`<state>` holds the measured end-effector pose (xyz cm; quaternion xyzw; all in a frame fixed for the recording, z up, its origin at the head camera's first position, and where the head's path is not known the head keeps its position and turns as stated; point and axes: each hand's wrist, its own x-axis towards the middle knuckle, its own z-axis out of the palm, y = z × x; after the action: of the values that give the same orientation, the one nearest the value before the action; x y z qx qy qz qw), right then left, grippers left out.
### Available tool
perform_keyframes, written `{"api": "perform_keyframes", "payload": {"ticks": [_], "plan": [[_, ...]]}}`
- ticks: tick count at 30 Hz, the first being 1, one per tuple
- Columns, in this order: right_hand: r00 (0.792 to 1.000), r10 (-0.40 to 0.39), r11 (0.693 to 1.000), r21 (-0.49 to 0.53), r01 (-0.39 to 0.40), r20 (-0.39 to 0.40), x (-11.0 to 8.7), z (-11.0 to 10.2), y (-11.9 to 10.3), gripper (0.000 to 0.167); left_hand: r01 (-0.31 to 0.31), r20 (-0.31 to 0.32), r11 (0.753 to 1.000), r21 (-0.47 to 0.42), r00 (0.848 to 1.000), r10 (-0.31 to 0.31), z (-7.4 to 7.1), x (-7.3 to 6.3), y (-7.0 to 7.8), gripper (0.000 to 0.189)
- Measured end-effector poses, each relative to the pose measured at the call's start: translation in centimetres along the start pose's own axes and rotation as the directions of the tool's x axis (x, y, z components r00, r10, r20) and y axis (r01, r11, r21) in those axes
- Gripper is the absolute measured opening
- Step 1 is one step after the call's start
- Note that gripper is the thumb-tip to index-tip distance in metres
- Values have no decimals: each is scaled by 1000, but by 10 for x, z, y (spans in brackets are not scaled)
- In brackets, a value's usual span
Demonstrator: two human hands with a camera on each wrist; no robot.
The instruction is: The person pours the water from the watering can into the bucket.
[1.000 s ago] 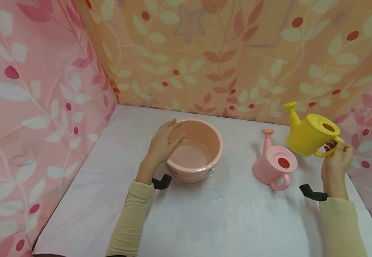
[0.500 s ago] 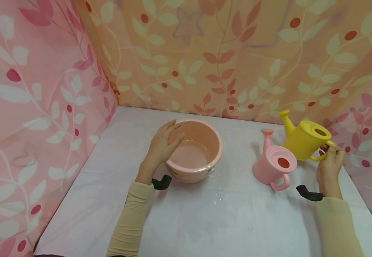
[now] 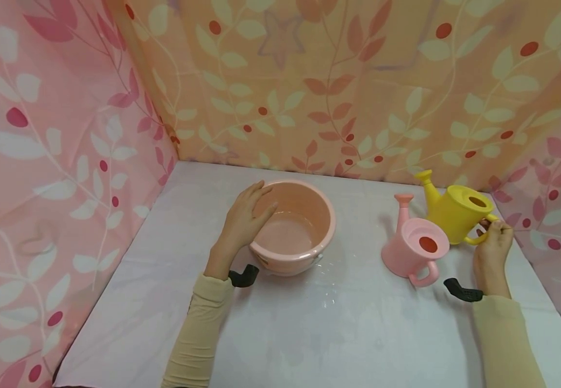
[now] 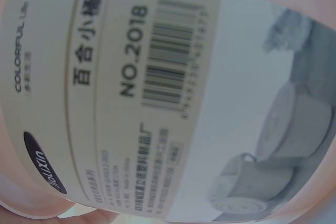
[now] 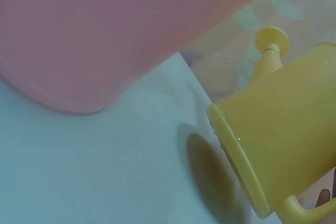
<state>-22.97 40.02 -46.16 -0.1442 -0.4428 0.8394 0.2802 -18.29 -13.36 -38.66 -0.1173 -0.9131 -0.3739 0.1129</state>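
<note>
A pink bucket [image 3: 292, 257] with some clear water in the bottom stands left of centre on the table. My left hand [image 3: 244, 216] rests at its left rim, fingers extended and thumb over the opening. In the left wrist view, a printed label [image 4: 110, 77] with a barcode covers the bucket's side. My right hand [image 3: 494, 248] grips the handle of a yellow watering can [image 3: 455, 214] at the back right. The right wrist view shows that can tilted, with drops along its base edge and its shadow apart below. A pink watering can [image 3: 408, 253] stands upright just left of it.
A white cloth [image 3: 280, 334] covers the table, with water drops [image 3: 329, 295] between the bucket and the pink can. Leaf-patterned fabric walls [image 3: 280, 108] enclose the back and both sides.
My right hand has moved left and lowered the yellow watering can toward the table behind the pink one. The left hand, bucket and pink watering can have stayed in place.
</note>
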Motion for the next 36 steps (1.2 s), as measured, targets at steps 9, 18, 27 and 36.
{"api": "perform_keyframes", "payload": {"ticks": [9,18,27,36], "plan": [[999,0,999,45,1,-32,5,-6,4,17,-4,-5,1000,-7,1000,4,1,-1,-2,49],[999,-33,999,10,33,-10,2,-4,8,15,5,-11,1000,-10,1000,-5,0,-2,0,50],[999,-37,999,-36,37,-7,-4,-7,9,15,-10,-12,1000,2,1000,10,0,0,-3,51],[996,-85,977,-194,87,23,-11,-19,11,10,-11,-13,1000,2,1000,11,0,-1,-2,50]]}}
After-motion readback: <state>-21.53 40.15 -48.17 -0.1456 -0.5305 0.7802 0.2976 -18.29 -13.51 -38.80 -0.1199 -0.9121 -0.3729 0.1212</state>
